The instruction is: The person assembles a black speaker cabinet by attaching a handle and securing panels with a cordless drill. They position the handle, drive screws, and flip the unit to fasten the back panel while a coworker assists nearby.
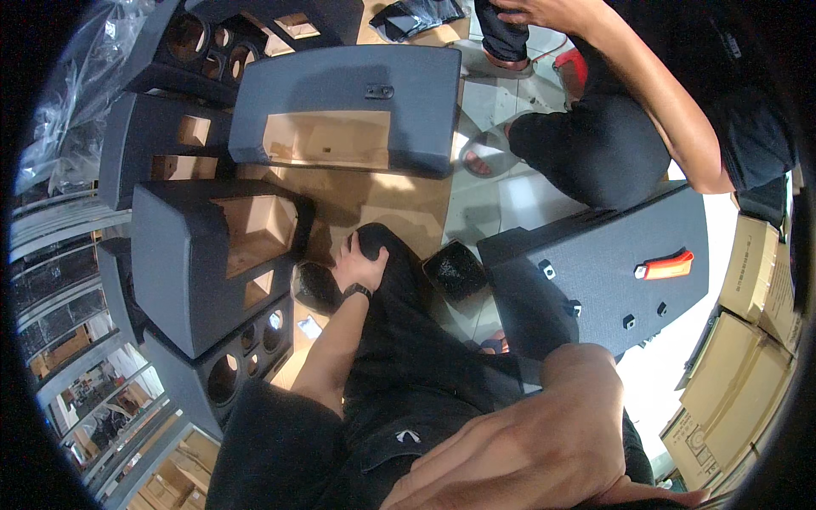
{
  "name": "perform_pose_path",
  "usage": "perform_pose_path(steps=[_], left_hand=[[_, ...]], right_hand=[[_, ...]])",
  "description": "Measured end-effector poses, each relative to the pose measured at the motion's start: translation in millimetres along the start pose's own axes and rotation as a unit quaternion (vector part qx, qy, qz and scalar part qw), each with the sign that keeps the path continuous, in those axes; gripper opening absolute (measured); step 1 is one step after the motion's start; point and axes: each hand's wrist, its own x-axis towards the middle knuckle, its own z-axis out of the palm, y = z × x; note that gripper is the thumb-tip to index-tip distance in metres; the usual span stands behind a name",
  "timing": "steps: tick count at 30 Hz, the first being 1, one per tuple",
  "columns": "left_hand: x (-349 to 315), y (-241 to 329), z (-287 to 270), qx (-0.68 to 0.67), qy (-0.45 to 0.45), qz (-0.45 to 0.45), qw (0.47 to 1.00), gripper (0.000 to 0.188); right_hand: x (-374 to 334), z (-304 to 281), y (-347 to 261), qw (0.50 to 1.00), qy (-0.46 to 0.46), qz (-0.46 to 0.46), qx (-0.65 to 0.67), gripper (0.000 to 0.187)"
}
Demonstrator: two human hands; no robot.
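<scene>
My left hand [359, 265] rests on my bent left knee, its fingers spread and holding nothing. Very near the camera, my right hand [527, 433] looms large and low; its fingertips cannot be made out. Beyond it, on the right, lies a dark grey speaker cabinet [608, 255] with several small dark fittings on its face. An orange-handled tool [667, 266], like a box cutter, lies on that face. Left of my left hand stands an unfinished speaker cabinet [174, 263] with rectangular cut-outs showing bare wood. Another cabinet [340, 85] with a wide opening lies ahead of my knee.
More cabinets stand along the left, one with round holes [223, 378]. Brown cardboard [408, 204] covers part of the tiled floor. Between my knees sits a dark box-like thing [455, 272] with glinting specks. A co-worker's arm [659, 93] reaches across upper right; cartons [735, 374] stand at right.
</scene>
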Motion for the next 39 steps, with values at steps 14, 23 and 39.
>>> perform_pose_path(steps=[14, 23, 39], left_hand=[[17, 18, -26, -0.054, 0.108, 0.098, 0.988, 0.068], [109, 147, -190, -0.17, 0.179, 0.197, 0.949, 0.055], [99, 158, -204, 0.132, 0.081, 0.19, 0.969, 0.071]], right_hand=[[6, 5, -22, 0.996, 0.065, 0.058, 0.029, 0.088], [0, -11, -31, 0.812, 0.118, 0.189, -0.539, 0.075], [-8, 9, -12, 0.706, 0.03, 0.335, -0.623, 0.074]])
